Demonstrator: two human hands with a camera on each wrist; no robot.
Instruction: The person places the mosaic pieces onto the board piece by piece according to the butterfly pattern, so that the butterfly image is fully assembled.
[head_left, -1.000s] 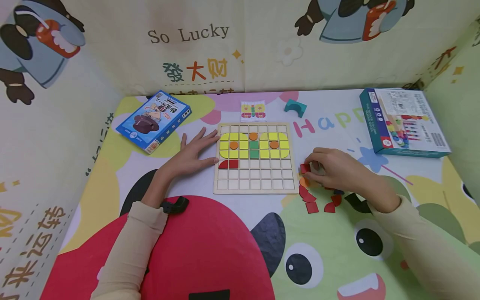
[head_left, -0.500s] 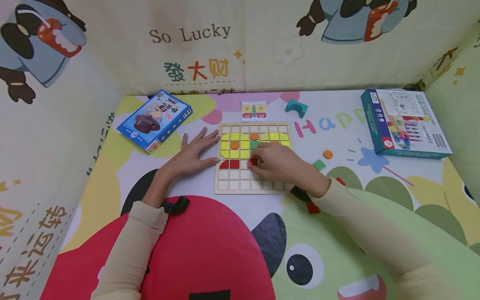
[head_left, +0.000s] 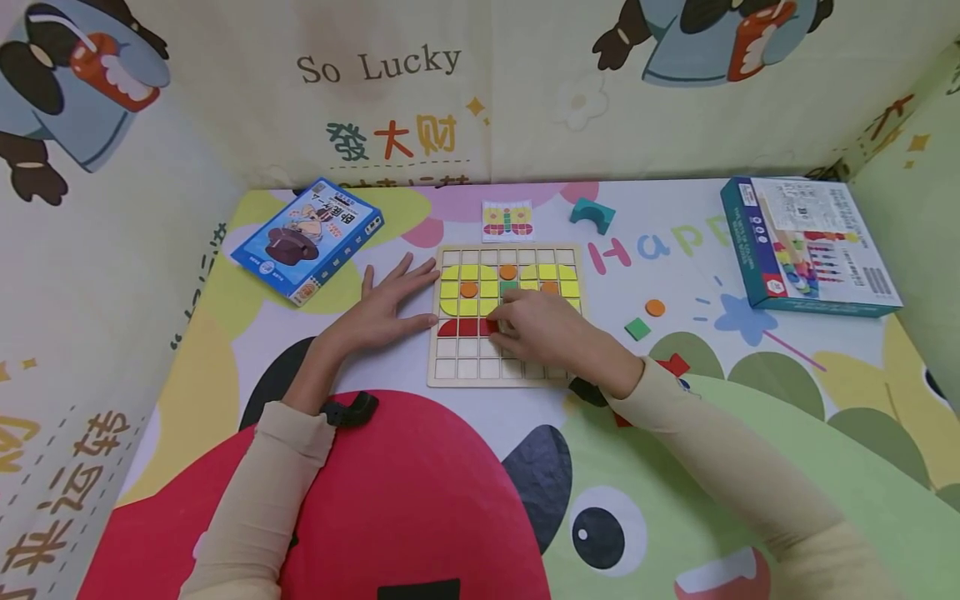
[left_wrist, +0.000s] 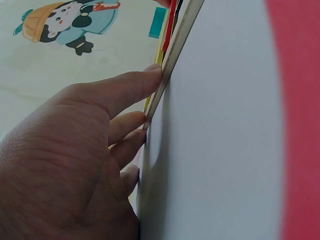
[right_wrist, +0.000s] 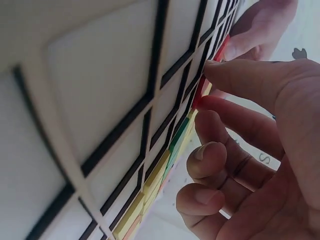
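A wooden grid board point(head_left: 465, 368) lies mid-table, its upper rows filled with yellow tiles point(head_left: 469, 273), orange discs point(head_left: 468, 290) and green squares. Red tiles point(head_left: 457, 328) form a run in the row below, from the left side. My right hand point(head_left: 551, 329) is over the board, thumb and forefinger pinching a red square tile point(right_wrist: 200, 92) at the right end of that run; its other fingers are curled loosely. The hand covers part of the right half. My left hand point(head_left: 382, 308) lies with fingers spread, its fingertips touching the board's left edge point(left_wrist: 167, 75).
Behind the board lie a butterfly pattern card point(head_left: 507, 221) and a teal arch block point(head_left: 592, 215). A blue box point(head_left: 307, 242) stands back left, a larger box point(head_left: 813, 246) back right. Loose pieces lie right: an orange disc point(head_left: 655, 308), a green square point(head_left: 637, 328), red pieces point(head_left: 676, 364) partly under the sleeve.
My right hand took a red square tile from the loose pieces on the right, carried it left to the board and brought it against the red run. The left hand stayed still.
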